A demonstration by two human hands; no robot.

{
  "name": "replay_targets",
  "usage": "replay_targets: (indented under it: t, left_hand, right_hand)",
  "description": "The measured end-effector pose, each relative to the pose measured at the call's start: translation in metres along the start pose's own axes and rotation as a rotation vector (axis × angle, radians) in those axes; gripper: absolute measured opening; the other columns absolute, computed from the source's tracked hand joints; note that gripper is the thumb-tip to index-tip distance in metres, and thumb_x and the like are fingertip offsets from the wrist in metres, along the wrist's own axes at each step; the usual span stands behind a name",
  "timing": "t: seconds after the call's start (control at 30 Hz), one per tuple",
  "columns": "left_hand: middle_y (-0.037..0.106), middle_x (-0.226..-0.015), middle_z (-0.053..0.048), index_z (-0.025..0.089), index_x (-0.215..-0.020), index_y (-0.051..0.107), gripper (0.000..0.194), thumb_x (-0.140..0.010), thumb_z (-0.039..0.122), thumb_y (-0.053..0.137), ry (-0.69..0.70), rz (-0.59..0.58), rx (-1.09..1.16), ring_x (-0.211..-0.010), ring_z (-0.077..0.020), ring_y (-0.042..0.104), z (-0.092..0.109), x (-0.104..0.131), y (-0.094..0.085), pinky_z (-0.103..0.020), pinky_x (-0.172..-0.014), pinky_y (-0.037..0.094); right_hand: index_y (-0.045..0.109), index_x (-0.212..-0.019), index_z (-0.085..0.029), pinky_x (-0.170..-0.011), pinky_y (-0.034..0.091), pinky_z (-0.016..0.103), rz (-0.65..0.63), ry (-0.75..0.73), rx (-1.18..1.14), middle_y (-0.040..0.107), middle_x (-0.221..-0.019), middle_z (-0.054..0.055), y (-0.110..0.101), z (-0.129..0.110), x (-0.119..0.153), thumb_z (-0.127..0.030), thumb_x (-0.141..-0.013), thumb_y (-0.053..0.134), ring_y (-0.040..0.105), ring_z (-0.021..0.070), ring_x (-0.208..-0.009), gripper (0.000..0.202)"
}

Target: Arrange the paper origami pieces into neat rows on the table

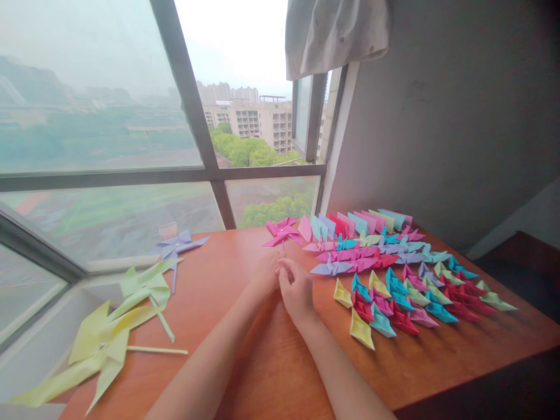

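Observation:
My left hand (265, 272) and my right hand (298, 290) meet over the middle of the wooden table (271, 361). Just beyond them lies a magenta paper pinwheel (281, 230), its short stick running down to my left fingertips, which close around its end. My right hand is closed, thumb and fingers curled against the left; whatever they hold is hidden. On the left lie a lavender pinwheel (175, 247), a pale green pinwheel (142, 290) and a yellow pinwheel (102, 347), each with a paper stick.
Right of my hands stand rows of folded paper boats (380, 306), paper cranes (363, 254) and upright folded paper pieces (365, 223) in several colours. A window frame (210, 169) borders the table's far and left sides. A grey wall (429, 128) rises on the right.

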State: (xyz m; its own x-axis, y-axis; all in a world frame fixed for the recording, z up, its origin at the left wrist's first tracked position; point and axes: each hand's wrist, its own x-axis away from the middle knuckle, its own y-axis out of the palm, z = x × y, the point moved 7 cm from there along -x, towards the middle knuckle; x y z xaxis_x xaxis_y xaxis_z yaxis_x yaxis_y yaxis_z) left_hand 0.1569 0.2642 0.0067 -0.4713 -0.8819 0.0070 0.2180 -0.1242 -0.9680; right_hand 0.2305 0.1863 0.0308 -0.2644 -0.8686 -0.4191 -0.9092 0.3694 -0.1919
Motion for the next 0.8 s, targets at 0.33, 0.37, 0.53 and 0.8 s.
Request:
replay_targets:
  t: [0.33, 0.37, 0.53, 0.8]
  left_hand:
    - [0.064, -0.116, -0.008, 0.016, -0.116, 0.061, 0.028, -0.095, 0.033, 0.058, 0.020, 0.025, 0.033, -0.098, -0.0199, 0.065, 0.006, -0.009, 0.004, -0.041, -0.085, 0.055]
    - [0.065, -0.114, -0.007, 0.016, -0.114, 0.061, 0.026, -0.095, 0.033, 0.058, 0.026, 0.025, 0.031, -0.096, -0.0192, 0.065, 0.008, -0.009, 0.003, -0.040, -0.084, 0.055]
    - [0.069, -0.094, -0.008, 0.016, -0.086, 0.067, 0.014, -0.092, 0.021, 0.056, 0.077, 0.034, 0.033, -0.091, -0.0205, 0.063, 0.019, 0.007, -0.008, -0.034, -0.085, 0.050]
    - [0.070, -0.086, -0.008, 0.019, -0.088, 0.067, 0.016, -0.088, 0.023, 0.051, -0.070, 0.081, 0.031, -0.080, -0.0229, 0.065, -0.020, 0.084, -0.045, -0.030, -0.071, 0.045]
  right_hand:
    - [0.068, -0.102, -0.020, -0.085, 0.053, 0.030, 0.033, -0.006, 0.027, 0.072, -0.098, 0.006, -0.003, 0.001, -0.002, -0.020, -0.087, 0.046, 0.068, 0.0190, -0.091, 0.026]
    - [0.068, -0.102, -0.020, -0.084, 0.053, 0.030, 0.035, -0.006, 0.026, 0.072, -0.098, 0.006, -0.003, 0.002, -0.002, -0.020, -0.087, 0.046, 0.068, 0.0191, -0.090, 0.026]
    - [0.067, -0.104, -0.019, -0.083, 0.054, 0.031, 0.036, -0.008, -0.006, 0.072, -0.097, 0.006, -0.004, 0.003, -0.002, -0.021, -0.088, 0.045, 0.068, 0.0185, -0.086, 0.027]
    - [0.067, -0.106, -0.018, -0.076, 0.053, 0.030, -0.069, 0.048, 0.058, 0.073, -0.093, 0.007, 0.006, 0.009, 0.005, -0.027, -0.089, 0.046, 0.068, 0.0187, -0.080, 0.029]
